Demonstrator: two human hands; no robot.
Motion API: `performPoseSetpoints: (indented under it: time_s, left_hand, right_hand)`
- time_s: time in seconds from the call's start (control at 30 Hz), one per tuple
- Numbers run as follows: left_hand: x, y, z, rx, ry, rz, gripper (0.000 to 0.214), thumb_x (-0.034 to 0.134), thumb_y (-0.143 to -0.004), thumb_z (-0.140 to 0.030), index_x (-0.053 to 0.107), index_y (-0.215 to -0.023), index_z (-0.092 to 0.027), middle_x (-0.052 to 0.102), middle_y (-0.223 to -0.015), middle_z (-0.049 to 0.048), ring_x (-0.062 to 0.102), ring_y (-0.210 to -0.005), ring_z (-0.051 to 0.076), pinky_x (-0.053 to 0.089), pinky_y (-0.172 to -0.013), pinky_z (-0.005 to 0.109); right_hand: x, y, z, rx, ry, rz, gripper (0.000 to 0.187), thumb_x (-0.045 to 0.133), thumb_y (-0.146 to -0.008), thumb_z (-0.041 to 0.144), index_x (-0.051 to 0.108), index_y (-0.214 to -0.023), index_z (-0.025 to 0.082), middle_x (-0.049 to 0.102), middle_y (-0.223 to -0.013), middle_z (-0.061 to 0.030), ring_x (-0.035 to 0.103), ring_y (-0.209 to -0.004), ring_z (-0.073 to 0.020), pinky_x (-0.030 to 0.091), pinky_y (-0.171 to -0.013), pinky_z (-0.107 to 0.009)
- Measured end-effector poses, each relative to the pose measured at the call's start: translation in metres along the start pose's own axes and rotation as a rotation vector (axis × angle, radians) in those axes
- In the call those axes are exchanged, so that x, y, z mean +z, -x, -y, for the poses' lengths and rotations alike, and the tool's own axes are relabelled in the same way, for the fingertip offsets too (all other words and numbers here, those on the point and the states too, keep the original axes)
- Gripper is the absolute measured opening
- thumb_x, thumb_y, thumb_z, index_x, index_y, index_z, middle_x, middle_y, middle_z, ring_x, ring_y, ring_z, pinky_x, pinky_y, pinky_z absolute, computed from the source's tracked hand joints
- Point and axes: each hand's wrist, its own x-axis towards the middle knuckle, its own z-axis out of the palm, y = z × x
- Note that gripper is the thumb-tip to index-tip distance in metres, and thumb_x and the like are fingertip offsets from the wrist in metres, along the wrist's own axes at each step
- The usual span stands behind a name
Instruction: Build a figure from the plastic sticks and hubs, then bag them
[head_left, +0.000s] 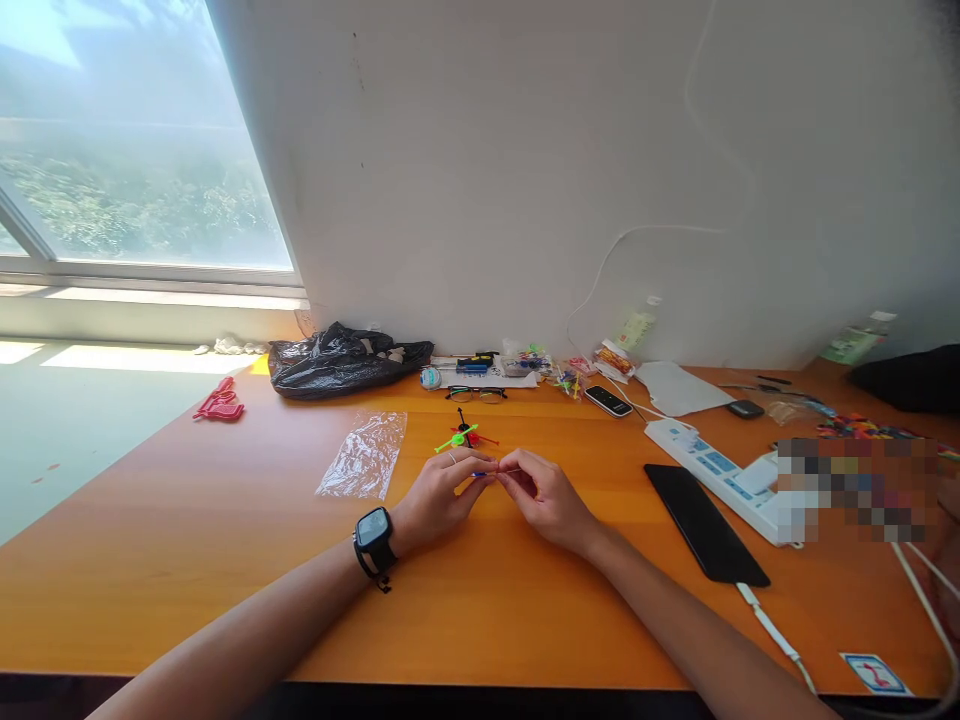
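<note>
My left hand [442,495] and my right hand [544,497] meet over the middle of the orange table [187,540]. Both are closed in a pinch on a tiny blue and white piece [489,472] held between their fingertips. I wear a black watch [373,535] on the left wrist. Just behind the hands stands a small toy assembly [465,435] of green, red and black sticks. A clear plastic bag [364,457] lies flat to the left of my left hand.
A black plastic bag [341,360], glasses [476,394], small tools and coloured parts [525,362] line the wall. To the right lie a phone [705,522] on a cable, a white power strip [724,478] and a second small phone [607,400]. A red toy [219,402] sits far left.
</note>
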Motion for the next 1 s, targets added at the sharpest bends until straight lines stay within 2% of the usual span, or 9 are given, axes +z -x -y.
performPoseSetpoints:
  time_s: [0.2,0.43,0.57,0.67,0.77,0.87,1.0]
  left_hand:
    - [0.001,0.0,-0.003,0.028,-0.013,-0.025,0.02,0.063,-0.101,-0.014,0.074,-0.117,-0.021,0.079,-0.107,0.009,0.076,-0.097,0.02,0.063,-0.087,0.035]
    - [-0.002,-0.001,-0.005,-0.109,0.017,-0.019,0.019,0.072,-0.098,-0.025,0.075,-0.116,-0.023,0.08,-0.109,0.0077,0.076,-0.097,0.02,0.063,-0.089,0.034]
    - [0.001,-0.001,-0.001,-0.138,0.019,-0.015,0.017,0.069,-0.1,-0.028,0.074,-0.116,-0.022,0.079,-0.103,0.0057,0.076,-0.089,0.017,0.063,-0.083,0.031]
    - [0.002,0.001,0.002,-0.129,0.016,-0.039,0.016,0.07,-0.1,-0.03,0.074,-0.112,-0.021,0.079,-0.112,0.0076,0.077,-0.102,0.02,0.064,-0.09,0.033]
    - [0.001,0.002,0.002,-0.136,0.01,-0.074,0.017,0.072,-0.098,-0.03,0.073,-0.111,-0.02,0.077,-0.127,0.0106,0.073,-0.121,0.025,0.061,-0.103,0.039]
    - [-0.002,0.003,0.001,-0.134,0.001,-0.085,0.017,0.073,-0.097,-0.028,0.074,-0.113,-0.021,0.079,-0.121,0.0096,0.077,-0.113,0.024,0.064,-0.098,0.037]
    - [-0.006,0.001,-0.003,-0.114,-0.023,-0.073,0.019,0.071,-0.099,-0.027,0.077,-0.116,-0.021,0.08,-0.117,0.0101,0.078,-0.107,0.023,0.065,-0.094,0.036]
  right_hand:
    - [0.002,0.001,-0.004,0.002,-0.021,-0.018,0.012,0.058,-0.104,0.033,0.067,-0.105,0.025,0.069,-0.093,-0.0027,0.064,-0.08,-0.0176,0.05,-0.075,-0.029]
    - [-0.005,-0.003,0.007,0.023,-0.045,-0.044,0.014,0.056,-0.105,0.035,0.063,-0.102,0.024,0.063,-0.087,-0.0016,0.059,-0.077,-0.0168,0.047,-0.072,-0.029]
    - [-0.009,-0.007,0.007,0.079,-0.138,-0.033,0.022,0.053,-0.106,0.042,0.062,-0.102,0.023,0.063,-0.091,-0.0031,0.059,-0.081,-0.0177,0.048,-0.076,-0.03]
    - [-0.009,-0.009,0.004,0.114,-0.184,-0.022,0.024,0.053,-0.105,0.045,0.063,-0.103,0.023,0.062,-0.091,-0.0031,0.059,-0.081,-0.0178,0.05,-0.076,-0.03]
    - [-0.01,-0.01,0.005,0.064,-0.124,-0.06,0.023,0.054,-0.106,0.043,0.066,-0.108,0.024,0.061,-0.104,-0.0058,0.06,-0.091,-0.0198,0.051,-0.084,-0.033]
    - [-0.013,-0.011,0.009,0.013,-0.045,-0.127,0.025,0.055,-0.105,0.042,0.068,-0.12,0.026,0.057,-0.113,-0.0079,0.059,-0.095,-0.0212,0.05,-0.089,-0.037]
    - [-0.016,-0.01,0.009,0.088,-0.118,-0.097,0.035,0.05,-0.107,0.048,0.065,-0.13,0.027,0.059,-0.102,-0.0055,0.057,-0.089,-0.0207,0.049,-0.084,-0.035]
